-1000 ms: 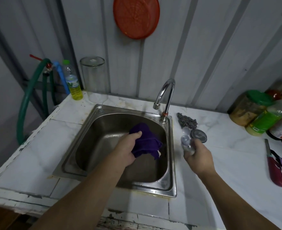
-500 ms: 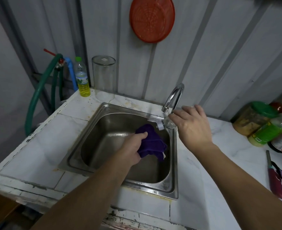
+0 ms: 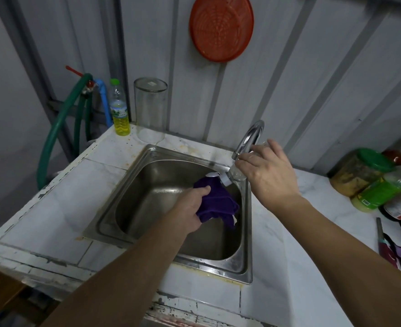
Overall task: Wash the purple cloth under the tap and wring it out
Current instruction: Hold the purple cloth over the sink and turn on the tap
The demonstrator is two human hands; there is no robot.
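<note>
A bunched purple cloth (image 3: 217,204) hangs over the steel sink (image 3: 128,204), at the basin's right side. My left hand (image 3: 190,211) is shut on its left part. My right hand (image 3: 269,172) holds a small clear plastic bottle (image 3: 232,177), tipped with its white neck pointing down-left, right above the cloth. The open flip cap touches the cloth's top. The chrome tap (image 3: 250,138) arches over the sink's back right corner, just above my right hand. No water is seen running from it.
A yellow-liquid bottle (image 3: 119,114) and a tall clear jar (image 3: 150,109) stand at the back left. Green hose (image 3: 55,135) hangs left of the counter. Jars and bottles (image 3: 374,180) crowd the right; a red-handled tool (image 3: 382,234) lies beside them. An orange strainer (image 3: 220,27) hangs on the wall.
My right hand has lifted the small bottle from the counter to the tap and tipped it over the cloth. My left hand has kept hold of the cloth.
</note>
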